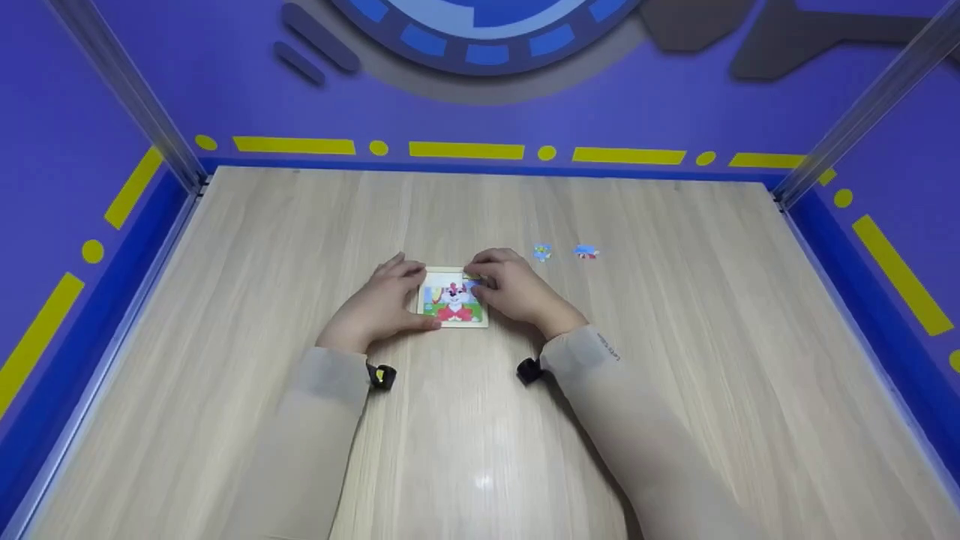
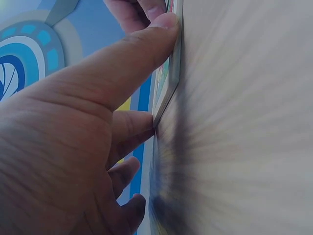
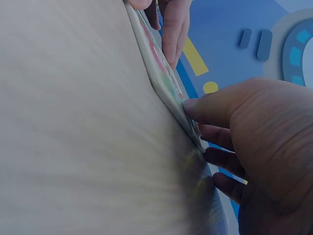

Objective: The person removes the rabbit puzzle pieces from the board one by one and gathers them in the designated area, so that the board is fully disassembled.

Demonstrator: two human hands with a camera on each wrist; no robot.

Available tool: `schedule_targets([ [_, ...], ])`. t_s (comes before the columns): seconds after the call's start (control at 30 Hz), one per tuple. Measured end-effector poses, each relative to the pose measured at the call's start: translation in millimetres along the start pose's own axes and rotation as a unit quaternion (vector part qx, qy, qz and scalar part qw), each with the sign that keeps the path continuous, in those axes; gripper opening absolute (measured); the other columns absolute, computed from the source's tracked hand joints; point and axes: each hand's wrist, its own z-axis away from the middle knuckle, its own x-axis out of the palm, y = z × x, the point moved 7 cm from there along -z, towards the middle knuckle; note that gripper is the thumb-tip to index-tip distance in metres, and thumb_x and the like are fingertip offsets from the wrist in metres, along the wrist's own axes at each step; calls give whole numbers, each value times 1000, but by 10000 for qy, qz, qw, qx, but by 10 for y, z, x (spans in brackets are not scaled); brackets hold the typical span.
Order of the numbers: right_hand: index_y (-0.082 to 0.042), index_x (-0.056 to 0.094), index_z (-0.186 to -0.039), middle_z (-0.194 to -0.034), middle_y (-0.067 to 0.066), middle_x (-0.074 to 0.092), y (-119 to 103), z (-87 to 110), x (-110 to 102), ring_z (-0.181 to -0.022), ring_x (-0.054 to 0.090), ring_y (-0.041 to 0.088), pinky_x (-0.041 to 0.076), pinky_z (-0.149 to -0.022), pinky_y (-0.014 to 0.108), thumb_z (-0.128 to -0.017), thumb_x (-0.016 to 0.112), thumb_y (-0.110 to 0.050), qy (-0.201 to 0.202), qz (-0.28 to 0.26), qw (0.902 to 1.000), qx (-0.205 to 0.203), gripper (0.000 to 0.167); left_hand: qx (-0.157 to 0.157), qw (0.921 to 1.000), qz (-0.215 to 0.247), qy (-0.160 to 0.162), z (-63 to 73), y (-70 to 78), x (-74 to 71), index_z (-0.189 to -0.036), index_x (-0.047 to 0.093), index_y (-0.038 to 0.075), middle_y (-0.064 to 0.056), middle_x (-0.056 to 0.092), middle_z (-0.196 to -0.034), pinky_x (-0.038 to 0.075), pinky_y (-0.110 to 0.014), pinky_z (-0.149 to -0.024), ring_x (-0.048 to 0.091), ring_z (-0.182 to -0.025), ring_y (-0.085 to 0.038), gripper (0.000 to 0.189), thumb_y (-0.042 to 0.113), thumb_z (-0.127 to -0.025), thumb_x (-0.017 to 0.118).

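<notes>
A small square jigsaw puzzle tray (image 1: 448,325) with a pale wooden rim lies flat on the table. Its picture shows a white cartoon animal in red on green grass; the upper left part is plain white. My left hand (image 1: 381,304) grips the tray from the left, thumb on the near rim and fingers at the far left corner. From the right, my right hand (image 1: 517,289) pinches a puzzle piece (image 1: 471,276) over the tray's far right corner, its picture mostly hidden by the fingers. In the right wrist view, the thumb (image 3: 193,108) presses at the tray's surface.
Two loose puzzle pieces lie right of the tray: a blue and yellow piece (image 1: 542,252) and a blue, red and white piece (image 1: 586,252). The wood-grained table (image 1: 480,420) is bounded by a blue back wall (image 1: 465,112) and side walls with metal posts.
</notes>
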Motion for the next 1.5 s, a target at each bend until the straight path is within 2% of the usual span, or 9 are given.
schedule_targets([
  [0.23,-9,72,-150,-160,10,63,-12,-2,-1,-157,52,33,42,-136,52,-112,70,-21,42,-55,9998,166,40,44,10000,-27,47,-4,-17,-4,-171,48,3,-9,39,-184,21,-59,-146,12,-180,-37,103,52,-92,93],
  [0.67,-11,73,-151,-156,10,66,-24,9,13,-150,56,33,48,-130,52,-110,73,-21,90,-85,9999,26,42,7,10000,-57,27,5,-28,-9,-172,47,5,-9,38,-185,19,-61,-146,11,-180,-37,104,54,-92,92],
  [1.0,-14,77,-145,-153,10,67,-7,19,25,-147,55,34,46,-131,55,-106,77,-25,42,-153,9999,40,41,112,9998,-182,-9,-19,-11,10,-171,47,3,-10,39,-184,18,-60,-147,11,-180,-38,105,56,-92,92],
  [1.2,-15,76,-147,-154,10,64,13,24,28,-147,52,34,45,-131,54,-106,77,-29,42,-130,9998,156,44,139,9997,-221,-31,-27,-11,14,-172,46,2,-11,40,-184,15,-61,-147,12,-180,-40,106,55,-92,92],
  [1.5,-14,79,-140,-155,10,62,26,10,33,-147,49,34,43,-130,56,-107,79,-28,-93,-354,9989,280,36,84,9999,-141,-20,-32,-23,15,-171,47,3,-9,40,-184,17,-61,-147,11,-180,-39,105,55,-92,92],
])
